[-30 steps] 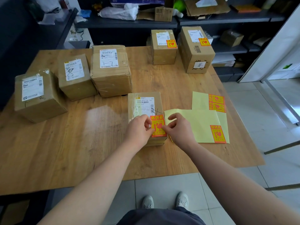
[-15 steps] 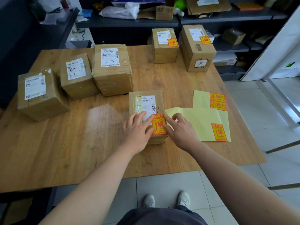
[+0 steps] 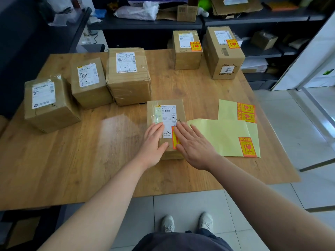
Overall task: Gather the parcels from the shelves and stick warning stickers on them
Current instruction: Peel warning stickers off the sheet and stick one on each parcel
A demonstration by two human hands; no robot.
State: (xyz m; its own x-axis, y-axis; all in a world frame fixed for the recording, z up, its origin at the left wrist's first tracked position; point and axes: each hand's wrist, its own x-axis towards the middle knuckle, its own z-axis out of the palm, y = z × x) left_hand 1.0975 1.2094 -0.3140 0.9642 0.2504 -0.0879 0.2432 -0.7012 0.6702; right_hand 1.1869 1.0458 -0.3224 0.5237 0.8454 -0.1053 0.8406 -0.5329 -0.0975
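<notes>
A small brown parcel [image 3: 165, 109] with a white label lies at the table's middle front. An orange warning sticker [image 3: 174, 140] sits on its near right corner, mostly covered. My right hand [image 3: 193, 144] lies flat with straight fingers pressing on that sticker. My left hand [image 3: 153, 142] rests flat on the parcel's near left part. Two yellow backing sheets [image 3: 223, 136] with remaining orange stickers [image 3: 247, 147] lie just right of the parcel.
Three unstickered parcels [image 3: 128, 77] stand in a row at the left. Two stickered parcels [image 3: 186, 49] stand at the back right edge. The wooden table [image 3: 72, 151] ends near my feet. Dark shelves [image 3: 253, 17] with boxes and bags run behind.
Both hands went from pinching the sticker's edges to lying flat. My right hand slid over the sticker and now covers most of it.
</notes>
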